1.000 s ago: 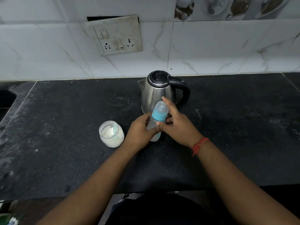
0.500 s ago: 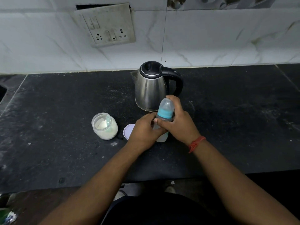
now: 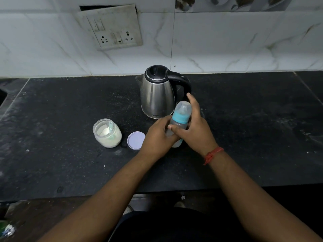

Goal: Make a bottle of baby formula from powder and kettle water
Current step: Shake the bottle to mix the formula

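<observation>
On the counter (image 3: 52,119), both hands' fingers (image 3: 172,127) grasp the bottle (image 3: 180,117); kettle (image 3: 157,95) print unreadable.

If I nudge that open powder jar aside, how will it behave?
The powder jar looks squat and wide-bodied, so it would probably slide on the countertop rather than tip. It seems about half full, so likely light. With its lid lying beside it and a scoop inside, a sharp push might spill powder.

Colours, kitchen counter, head view.
Black speckled stone counter (image 3: 52,119); white grey-veined marble wall tiles (image 3: 227,46); silver steel kettle with black lid and handle (image 3: 157,95); clear baby bottle with teal collar (image 3: 180,117); lilac round lid (image 3: 135,140); clear jar of off-white powder (image 3: 107,135); red-orange wrist thread (image 3: 212,154).
</observation>
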Demonstrator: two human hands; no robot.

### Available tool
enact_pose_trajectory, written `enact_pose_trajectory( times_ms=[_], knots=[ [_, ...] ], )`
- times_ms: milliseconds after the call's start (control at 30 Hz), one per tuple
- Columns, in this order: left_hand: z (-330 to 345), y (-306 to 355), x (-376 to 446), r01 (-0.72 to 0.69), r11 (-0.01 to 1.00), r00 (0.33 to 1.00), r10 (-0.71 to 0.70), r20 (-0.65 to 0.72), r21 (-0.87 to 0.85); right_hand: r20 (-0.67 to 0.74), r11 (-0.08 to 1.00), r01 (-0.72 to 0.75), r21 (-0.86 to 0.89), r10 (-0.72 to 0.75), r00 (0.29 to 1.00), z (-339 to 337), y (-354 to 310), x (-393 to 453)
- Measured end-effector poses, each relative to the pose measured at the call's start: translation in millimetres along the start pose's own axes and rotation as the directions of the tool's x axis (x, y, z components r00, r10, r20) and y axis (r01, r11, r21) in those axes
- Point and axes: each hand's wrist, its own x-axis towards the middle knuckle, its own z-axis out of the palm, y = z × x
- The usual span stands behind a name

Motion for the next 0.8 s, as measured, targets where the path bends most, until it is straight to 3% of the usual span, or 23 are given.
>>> enact_pose_trajectory(
  times_ms=[100, 167, 233, 333, 533, 800],
  knots=[
    [6.1, -8.9, -1.3, 0.043, 0.998, 0.997, -0.046, 0.063, 0.048, -0.072, 0.999, -0.02, 0.032, 0.022, 0.997, -3.1, 8.1, -1.7],
    [10.5, -26.5, -12.5, 0.009, 0.971, 0.996, -0.029, 0.08, 0.239, -0.136, 0.993, -0.069, 0.092, 0.082, 0.987, -5.7, 15.7, -4.2],
    [13.5, -51.0, -32.7, -0.078, 0.851, 0.995, 0.034, 0.094, 0.519, -0.161, 0.972, -0.148, 0.181, 0.178, 0.971, -9.8, 24.4, -7.7],
    [17.2, -90.0, -64.6, -0.098, 0.697, 0.992, 0.007, 0.13, 0.71, -0.118, 0.903, -0.273, 0.333, 0.327, 0.938, -13.0, 35.3, -14.6],
    [20.0, -134.0, -89.5, -0.045, 0.575, 0.986, -0.107, 0.129, 0.817, -0.01, 0.76, -0.402, 0.512, 0.473, 0.881, -2.7, 44.7, -20.8],
    [20.2, -147.7, -114.3, -0.009, 0.543, 0.986, -0.133, 0.096, 0.839, 0.024, 0.752, -0.403, 0.521, 0.459, 0.888, 6.2, 39.9, -16.7]
  ],
)
